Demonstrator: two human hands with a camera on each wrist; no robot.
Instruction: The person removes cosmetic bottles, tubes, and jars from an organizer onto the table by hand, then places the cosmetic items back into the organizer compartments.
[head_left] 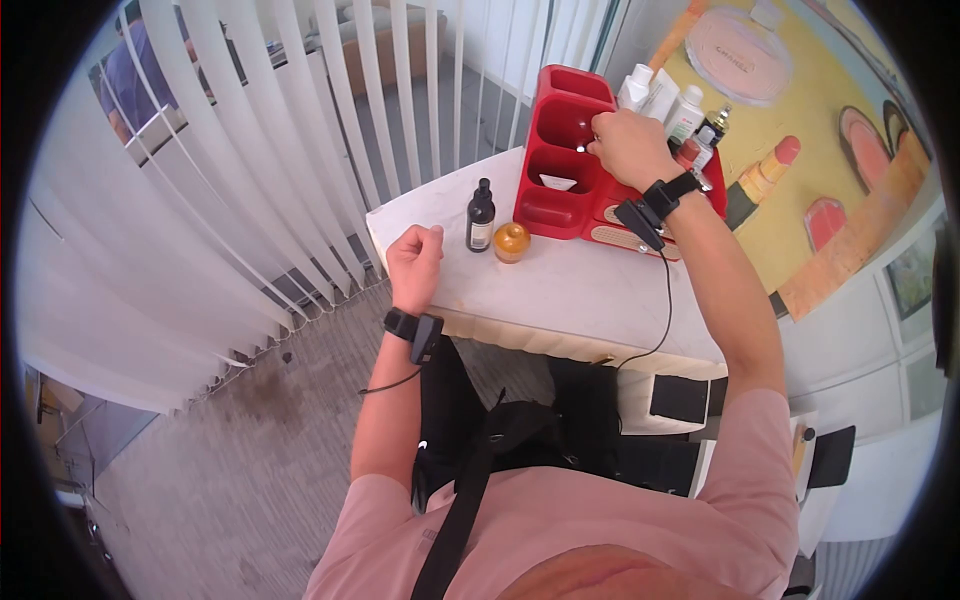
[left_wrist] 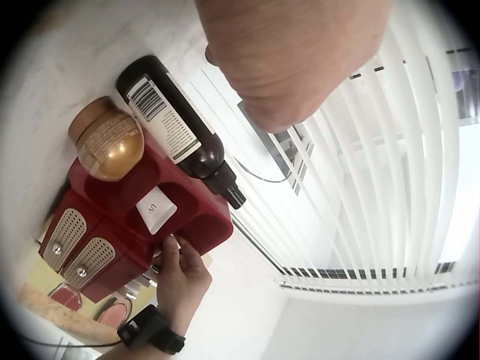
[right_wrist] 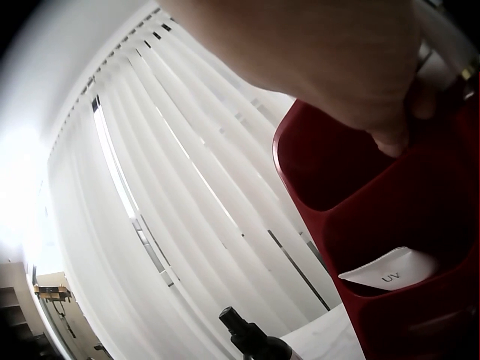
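My left hand is held in a fist with nothing in it, left of a black bottle and a gold round jar. In the left wrist view the same bottle and jar show close by. My right hand reaches over the red organizer; its fingertips are at a compartment's inner edge, and whatever they may hold is hidden. A white tube marked UV lies in the compartment beside that one.
White bottles and other cosmetics stand at the organizer's right side. Vertical blinds hang behind the white tabletop. A cable runs from the right wrist over the table's front edge.
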